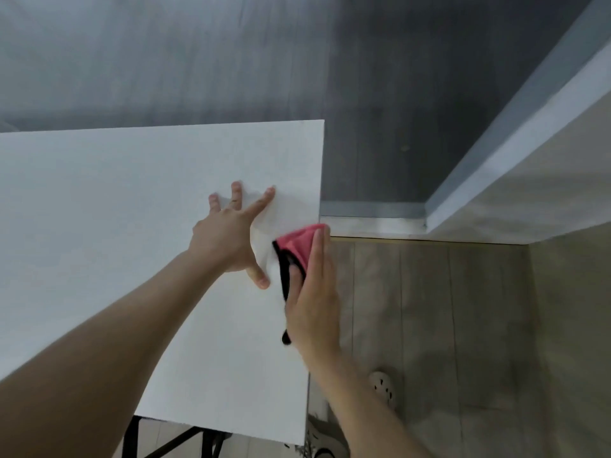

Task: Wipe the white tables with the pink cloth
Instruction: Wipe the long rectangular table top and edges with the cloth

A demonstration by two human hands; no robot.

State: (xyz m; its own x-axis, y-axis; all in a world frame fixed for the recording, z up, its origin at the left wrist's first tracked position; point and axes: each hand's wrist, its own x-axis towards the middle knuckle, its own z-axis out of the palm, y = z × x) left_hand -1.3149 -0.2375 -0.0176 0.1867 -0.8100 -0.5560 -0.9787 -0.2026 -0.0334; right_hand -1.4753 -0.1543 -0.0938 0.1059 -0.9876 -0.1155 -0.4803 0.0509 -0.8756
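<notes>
Two bare hands met near the right edge of the white table [99, 200], at the centre of the frame; the left hand [228, 239] lay flat on the tabletop with fingers spread wide, holding nothing. The right hand [314, 305] gripped the black-trimmed pink cloth [299, 242] at the table's right edge, fingers laid straight over the fabric and thumb tucked into its folds. One pale shoe [385, 388] stood on the floor at lower right.
</notes>
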